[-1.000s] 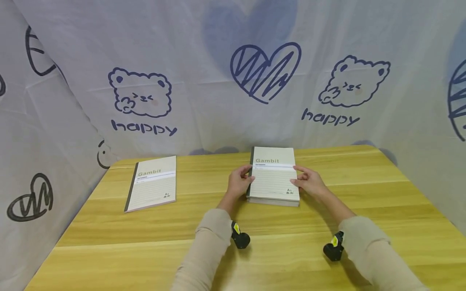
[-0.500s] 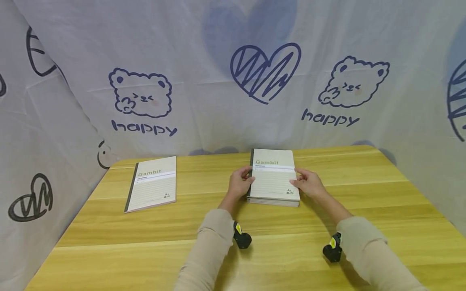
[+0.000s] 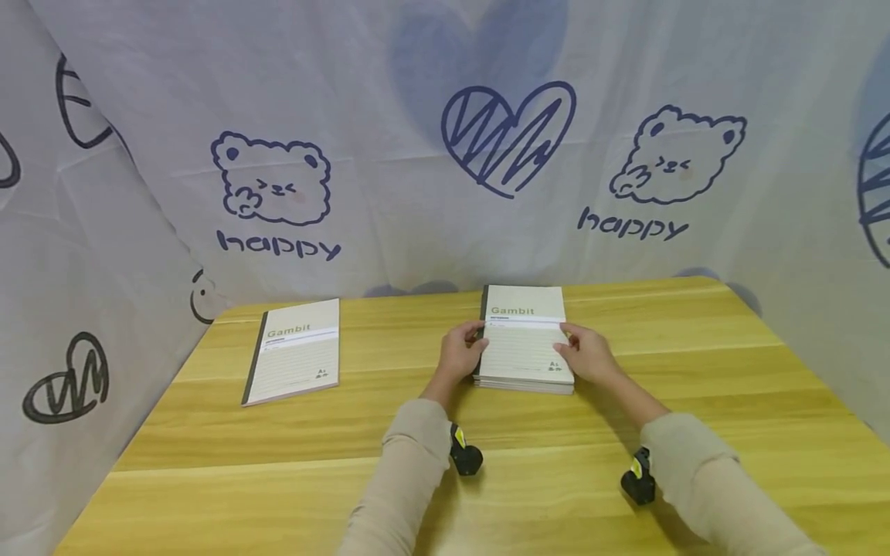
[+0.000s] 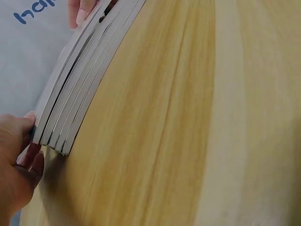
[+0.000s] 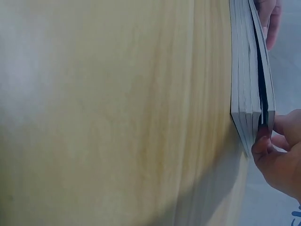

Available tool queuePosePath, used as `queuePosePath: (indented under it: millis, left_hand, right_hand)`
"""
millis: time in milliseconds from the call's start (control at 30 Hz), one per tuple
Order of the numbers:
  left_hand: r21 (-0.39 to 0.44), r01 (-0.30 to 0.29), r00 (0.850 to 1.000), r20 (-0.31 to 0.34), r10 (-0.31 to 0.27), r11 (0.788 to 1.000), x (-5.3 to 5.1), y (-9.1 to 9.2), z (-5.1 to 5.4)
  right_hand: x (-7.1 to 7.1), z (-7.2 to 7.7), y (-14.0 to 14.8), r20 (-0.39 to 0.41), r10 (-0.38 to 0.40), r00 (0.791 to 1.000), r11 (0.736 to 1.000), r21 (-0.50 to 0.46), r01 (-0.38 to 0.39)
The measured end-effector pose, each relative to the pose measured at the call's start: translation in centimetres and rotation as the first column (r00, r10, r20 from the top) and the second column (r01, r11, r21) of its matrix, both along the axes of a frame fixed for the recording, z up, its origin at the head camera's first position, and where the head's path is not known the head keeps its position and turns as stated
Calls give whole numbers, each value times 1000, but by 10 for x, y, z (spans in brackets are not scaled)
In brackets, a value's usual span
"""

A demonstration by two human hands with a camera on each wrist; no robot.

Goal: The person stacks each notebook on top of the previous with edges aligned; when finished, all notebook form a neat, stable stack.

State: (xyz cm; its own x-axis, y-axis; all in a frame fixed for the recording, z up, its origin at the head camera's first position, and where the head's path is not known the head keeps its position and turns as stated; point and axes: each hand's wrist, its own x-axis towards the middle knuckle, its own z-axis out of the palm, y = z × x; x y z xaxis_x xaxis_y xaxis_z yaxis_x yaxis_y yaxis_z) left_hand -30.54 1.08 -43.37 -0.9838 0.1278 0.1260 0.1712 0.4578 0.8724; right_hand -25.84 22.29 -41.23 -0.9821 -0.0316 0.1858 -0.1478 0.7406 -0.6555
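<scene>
A stack of notebooks lies on the table near its back edge. Its top notebook has a white cover marked "Gambit" and a dark spine on the left. My left hand pinches that notebook at the spine side, and my right hand pinches its opposite edge. In the right wrist view, a dark gap separates the top notebook from those beneath, with fingertips of the right hand at the gap. The left wrist view shows the stacked page edges beside the left hand.
Another "Gambit" notebook lies alone at the left of the wooden table, turned slightly. A white cloth with bear and heart drawings hangs behind and at the sides. Each wrist wears a small black camera.
The top notebook has come slightly down and toward me, with both hands still on it. The lone notebook on the left stays in place on the table.
</scene>
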Motion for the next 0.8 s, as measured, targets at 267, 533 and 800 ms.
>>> queuePosePath:
  millis: [267, 533, 800]
  left_hand:
    - [-16, 6, 1000, -6, -7, 1000, 1, 0, 0]
    - [-41, 31, 999, -25, -32, 999, 6, -2, 1]
    - [15, 116, 992, -51, -115, 993, 26, -6, -1]
  right_hand:
    - [0, -4, -3, -58, 29, 998, 997, 78, -25]
    - [4, -4, -9, -60, 39, 997, 984, 174, -28]
    - [21, -5, -16, 81, 34, 996, 999, 14, -36]
